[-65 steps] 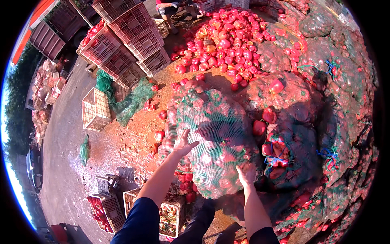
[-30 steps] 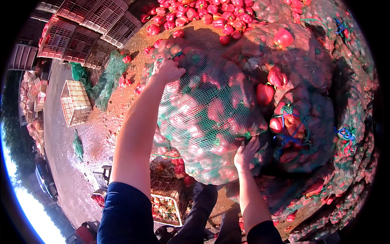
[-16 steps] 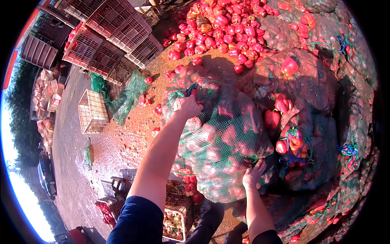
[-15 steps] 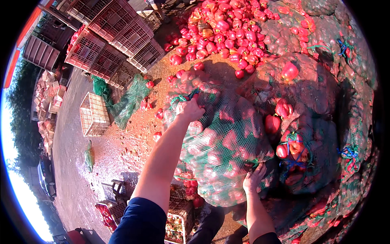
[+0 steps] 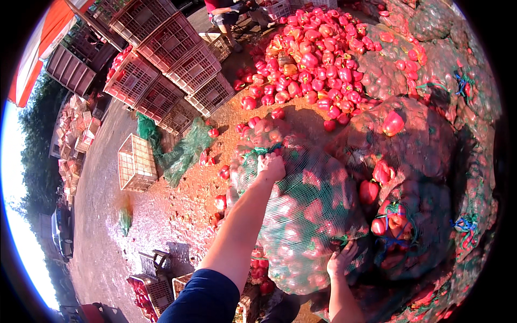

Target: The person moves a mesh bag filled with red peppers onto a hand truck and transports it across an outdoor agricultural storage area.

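Observation:
In front of me stands a big green mesh sack [image 5: 307, 215] stuffed with red bell peppers. My left hand [image 5: 271, 166] is closed on the gathered green mesh at its far upper end, beside a knotted bit of netting. Lower on the right, my right hand [image 5: 341, 260] has its fingers curled at a bunched corner of the same sack; the fingertips partly disappear in the mesh. Against the sack's right side rests another filled net sack [image 5: 414, 237], tied with blue string and with peppers showing at its mouth.
Loose red peppers [image 5: 318, 59] lie heaped at the far side. Stacked plastic crates [image 5: 177, 48] stand far left, near an empty pale crate [image 5: 137, 164] and loose green netting [image 5: 188, 151]. More filled sacks [image 5: 458, 102] line the right. A person [image 5: 226, 19] is at the top edge.
The view has shifted, so the scene sits lower and further right, and more of the person at the far edge shows. Both hands keep their places on the sack.

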`<state>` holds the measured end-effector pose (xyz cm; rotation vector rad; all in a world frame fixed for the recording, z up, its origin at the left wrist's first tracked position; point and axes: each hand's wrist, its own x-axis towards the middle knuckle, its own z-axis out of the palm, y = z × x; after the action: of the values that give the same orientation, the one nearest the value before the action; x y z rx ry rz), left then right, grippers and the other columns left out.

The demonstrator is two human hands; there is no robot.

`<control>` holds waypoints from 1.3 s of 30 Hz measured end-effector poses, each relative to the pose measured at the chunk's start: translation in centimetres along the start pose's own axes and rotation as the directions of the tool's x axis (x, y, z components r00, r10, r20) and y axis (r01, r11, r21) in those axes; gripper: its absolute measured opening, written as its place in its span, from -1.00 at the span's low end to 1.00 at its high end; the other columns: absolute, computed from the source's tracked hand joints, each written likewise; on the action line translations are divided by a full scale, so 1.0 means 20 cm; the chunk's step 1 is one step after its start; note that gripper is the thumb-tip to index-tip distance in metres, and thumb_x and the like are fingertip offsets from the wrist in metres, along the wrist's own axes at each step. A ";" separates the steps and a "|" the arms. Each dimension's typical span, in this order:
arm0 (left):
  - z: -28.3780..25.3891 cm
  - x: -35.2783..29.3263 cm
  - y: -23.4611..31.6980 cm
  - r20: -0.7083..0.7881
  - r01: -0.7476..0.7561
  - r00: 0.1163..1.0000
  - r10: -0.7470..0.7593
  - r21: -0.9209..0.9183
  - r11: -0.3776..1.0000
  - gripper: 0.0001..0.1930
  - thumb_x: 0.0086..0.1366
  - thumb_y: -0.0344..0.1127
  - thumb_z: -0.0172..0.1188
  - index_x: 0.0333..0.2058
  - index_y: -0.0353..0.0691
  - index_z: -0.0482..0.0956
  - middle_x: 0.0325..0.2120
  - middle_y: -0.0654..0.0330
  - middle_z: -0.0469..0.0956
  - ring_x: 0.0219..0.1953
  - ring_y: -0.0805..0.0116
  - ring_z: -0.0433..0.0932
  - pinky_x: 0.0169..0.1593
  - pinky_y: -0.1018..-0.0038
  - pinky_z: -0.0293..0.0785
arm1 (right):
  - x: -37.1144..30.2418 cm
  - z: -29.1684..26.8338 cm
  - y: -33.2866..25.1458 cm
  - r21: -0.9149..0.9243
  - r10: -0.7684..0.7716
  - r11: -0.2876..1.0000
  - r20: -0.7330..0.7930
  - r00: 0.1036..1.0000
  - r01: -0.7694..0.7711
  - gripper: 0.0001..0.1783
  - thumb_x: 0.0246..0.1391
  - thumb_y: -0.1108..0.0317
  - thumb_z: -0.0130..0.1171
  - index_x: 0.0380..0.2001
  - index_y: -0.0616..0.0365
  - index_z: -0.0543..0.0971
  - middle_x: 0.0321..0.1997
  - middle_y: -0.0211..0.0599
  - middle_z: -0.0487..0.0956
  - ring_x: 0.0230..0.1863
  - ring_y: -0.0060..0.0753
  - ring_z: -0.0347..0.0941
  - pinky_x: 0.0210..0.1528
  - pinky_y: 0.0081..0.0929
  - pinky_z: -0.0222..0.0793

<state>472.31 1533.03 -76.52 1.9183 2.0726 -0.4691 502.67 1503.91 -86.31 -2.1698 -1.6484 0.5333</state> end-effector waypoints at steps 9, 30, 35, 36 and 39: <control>-0.04 0.01 -0.01 0.080 -0.009 0.997 0.021 -0.148 0.989 -0.65 0.18 -0.23 0.05 -0.07 -0.24 0.43 -0.07 0.02 0.46 -0.03 0.06 0.49 0.01 0.22 0.42 | 0.00 0.03 0.05 -0.040 -0.055 0.998 -0.022 0.998 0.054 -0.14 -0.11 0.39 0.11 0.23 0.27 -0.07 0.26 0.21 0.01 0.24 0.36 -0.06 0.28 0.18 -0.11; -0.12 -0.45 -0.04 -0.022 0.017 1.000 -0.023 -0.254 0.967 -0.63 0.08 -0.29 0.01 -0.09 -0.04 0.51 -0.12 0.08 0.54 -0.02 0.12 0.50 0.01 0.26 0.42 | -0.04 0.09 0.17 -0.019 -0.119 0.993 -0.001 0.993 0.119 -0.21 0.00 0.35 0.05 0.25 0.26 -0.06 0.31 0.13 -0.03 0.29 0.25 -0.10 0.30 0.04 -0.10; -0.15 -0.98 0.01 -0.133 0.005 0.989 -0.058 -0.366 0.931 -0.65 0.04 -0.25 0.08 -0.13 0.06 0.55 -0.27 0.10 0.59 -0.12 0.12 0.53 -0.08 0.26 0.44 | -0.06 0.10 0.33 0.116 -0.142 0.985 0.143 0.979 0.126 -0.21 0.13 0.20 0.02 0.29 0.25 -0.11 0.35 0.14 -0.12 0.35 0.20 -0.21 0.34 -0.02 -0.16; -0.16 -1.13 0.03 -0.120 -0.001 0.991 -0.054 -0.418 0.908 -0.67 0.04 -0.24 0.10 -0.15 0.07 0.56 -0.30 0.10 0.59 -0.15 0.10 0.54 -0.11 0.24 0.45 | -0.09 0.07 0.39 0.155 -0.229 0.966 0.137 0.964 0.208 -0.20 0.13 0.19 0.04 0.29 0.22 -0.10 0.35 0.14 -0.12 0.36 0.20 -0.20 0.34 -0.03 -0.15; -0.10 -1.49 0.10 -0.205 -0.042 0.976 -0.068 -0.488 0.872 -0.73 0.03 -0.24 0.14 -0.22 0.03 0.56 -0.38 0.06 0.59 -0.23 0.00 0.53 -0.19 0.20 0.44 | -0.13 -0.03 0.60 0.305 -0.372 0.902 0.194 0.908 0.304 -0.11 0.06 0.15 0.14 0.32 0.11 -0.11 0.37 0.13 -0.14 0.36 0.15 -0.15 0.35 -0.08 -0.13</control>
<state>476.72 1507.00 -62.35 1.7001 2.0712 0.2663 512.23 1498.30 -91.66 -1.6240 -1.9050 0.8914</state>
